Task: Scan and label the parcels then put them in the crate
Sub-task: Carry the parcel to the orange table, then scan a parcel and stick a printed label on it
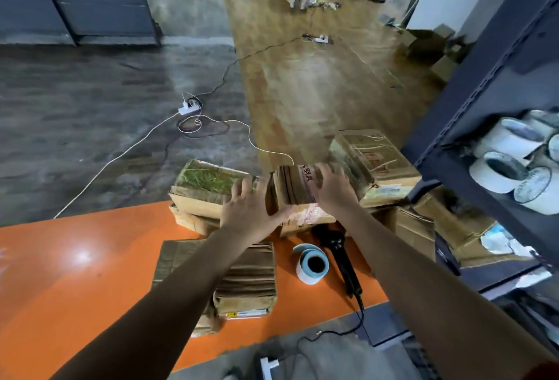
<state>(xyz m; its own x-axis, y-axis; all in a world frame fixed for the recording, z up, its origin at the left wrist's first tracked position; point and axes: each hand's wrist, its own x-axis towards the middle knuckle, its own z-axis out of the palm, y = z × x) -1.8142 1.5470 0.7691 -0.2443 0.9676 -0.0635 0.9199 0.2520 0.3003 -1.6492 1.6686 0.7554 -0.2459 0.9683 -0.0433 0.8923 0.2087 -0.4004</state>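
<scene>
Both my arms are extended across the orange table (90, 258) to the row of parcels at its far edge. The left hand (246, 208) is open, with the fingers spread. The fingertips reach the near right corner of the left parcel (202, 181), which has a green top. The thumb points right, along the near left edge of the middle parcel (292, 186). The right hand (332, 187) lies on top of the middle parcel, with the fingers splayed flat over its right part, next to red print. Neither hand is curled round the parcel, and the two hands are placed at its opposite sides. The fingertips are blurred, so I cannot tell how firmly they press. The middle parcel rests on a lower box (302, 222) and stands between the left parcel and a right parcel (375, 156) that is tied with string. The scanner (344, 261) is black and lies on the table just in front of the middle parcel, between my forearms, with its cable (360, 322) running off the near edge. The label roll (311, 264), blue at its end, lies just left of the scanner. A stack of flat parcels (251, 277) lies under my left forearm. To the right, a dark shelf (496, 83) holds tape rolls (508, 168). On the floor beyond the table are a power strip (189, 107) and loose cords.
</scene>
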